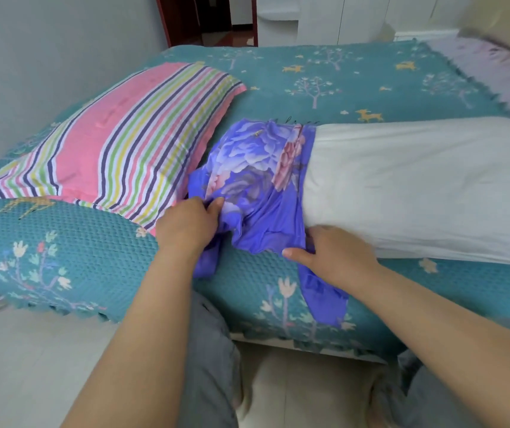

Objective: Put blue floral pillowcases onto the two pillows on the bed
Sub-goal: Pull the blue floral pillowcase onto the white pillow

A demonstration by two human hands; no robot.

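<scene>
Both hands, left hand (190, 225) and right hand (334, 251), gripped the bunched blue floral pillowcase (256, 180); each needed to draw its edge evenly along the white pillow (417, 186).

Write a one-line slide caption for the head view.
Both hands, left and right, grip a blue floral pillowcase bunched over one end of a white pillow.

Two pillows lie on the bed (278, 88): striped pillow (117, 143) at left, bare pillow (417, 186) at right, the pillowcase (256, 180) over its left end, between them.
</scene>
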